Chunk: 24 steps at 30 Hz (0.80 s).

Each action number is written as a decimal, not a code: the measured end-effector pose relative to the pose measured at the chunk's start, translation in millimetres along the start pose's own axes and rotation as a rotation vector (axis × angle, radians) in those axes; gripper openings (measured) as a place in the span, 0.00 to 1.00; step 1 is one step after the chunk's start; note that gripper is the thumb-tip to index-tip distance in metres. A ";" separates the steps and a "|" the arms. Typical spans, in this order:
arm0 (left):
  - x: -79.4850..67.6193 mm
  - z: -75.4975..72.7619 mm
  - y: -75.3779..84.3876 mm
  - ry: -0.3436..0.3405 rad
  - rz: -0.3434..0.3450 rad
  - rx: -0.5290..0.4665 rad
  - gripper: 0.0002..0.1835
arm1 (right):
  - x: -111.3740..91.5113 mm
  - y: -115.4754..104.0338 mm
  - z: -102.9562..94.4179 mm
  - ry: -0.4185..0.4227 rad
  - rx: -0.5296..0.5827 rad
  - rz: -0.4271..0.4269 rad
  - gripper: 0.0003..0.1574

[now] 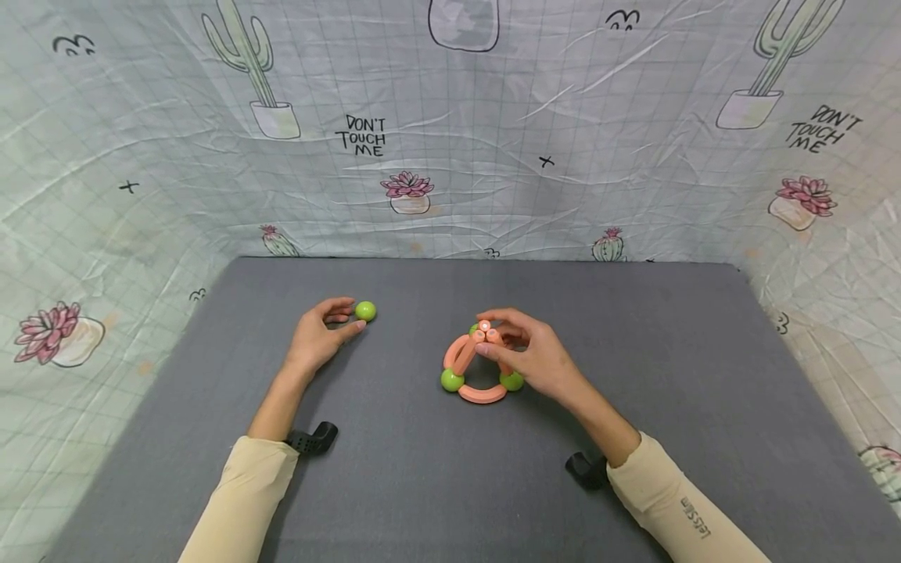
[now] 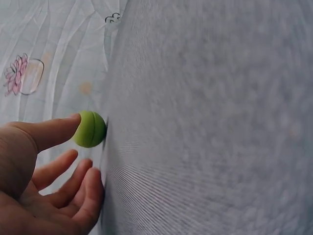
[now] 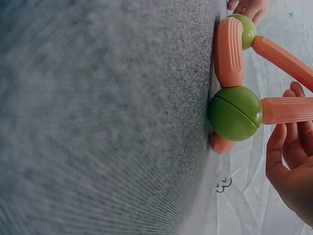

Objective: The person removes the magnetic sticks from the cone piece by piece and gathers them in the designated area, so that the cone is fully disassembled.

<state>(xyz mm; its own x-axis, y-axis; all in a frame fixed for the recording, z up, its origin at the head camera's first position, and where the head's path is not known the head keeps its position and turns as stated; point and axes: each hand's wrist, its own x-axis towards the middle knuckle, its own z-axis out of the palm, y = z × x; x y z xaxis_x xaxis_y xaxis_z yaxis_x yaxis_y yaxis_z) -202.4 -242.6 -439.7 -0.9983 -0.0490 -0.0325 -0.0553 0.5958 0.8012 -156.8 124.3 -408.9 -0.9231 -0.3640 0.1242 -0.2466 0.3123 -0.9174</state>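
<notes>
My left hand [image 1: 320,335] is held beside a loose green ball [image 1: 365,311] on the grey table. In the left wrist view, the thumb tip overlaps the ball [image 2: 89,129], while the other fingers stay loosely bent, apart from it. With my right hand [image 1: 538,356] I hold the tops of orange rods [image 1: 464,356] between thumb and fingers. These ribbed rods lean together into a peak, their pale round ends showing. Green balls [image 1: 452,381] form the corners below, joined by curved orange pieces [image 1: 482,394]. One straight rod [image 3: 288,110] rises from a ball [image 3: 235,113] in the right wrist view.
Grey cloth covers the table [image 1: 408,469]. Behind and at the sides hangs a pale curtain [image 1: 479,109] printed with cacti and words. Each wrist wears a black camera mount, one on the left [image 1: 314,439] and one on the right [image 1: 586,471].
</notes>
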 end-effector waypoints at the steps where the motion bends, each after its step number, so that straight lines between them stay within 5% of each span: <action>1: -1.2 0.0 1.5 0.008 0.004 0.010 0.31 | -0.1 0.1 -0.1 -0.003 0.001 -0.002 0.27; 13: -18.8 12.3 34.2 0.109 0.163 0.082 0.29 | -1.5 -0.2 -1.4 -0.002 0.018 -0.023 0.25; 24: -40.6 34.9 59.2 0.077 0.259 0.022 0.24 | -2.8 -0.9 -2.7 0.014 0.003 -0.033 0.24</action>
<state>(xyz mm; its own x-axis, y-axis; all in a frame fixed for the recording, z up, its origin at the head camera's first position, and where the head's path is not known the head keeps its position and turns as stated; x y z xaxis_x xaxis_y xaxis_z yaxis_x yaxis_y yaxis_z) -165.8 -177.4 -411.8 -0.9748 0.0467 0.2181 0.2002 0.6140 0.7635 -154.7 127.5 -407.4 -0.9185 -0.3617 0.1600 -0.2765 0.2980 -0.9137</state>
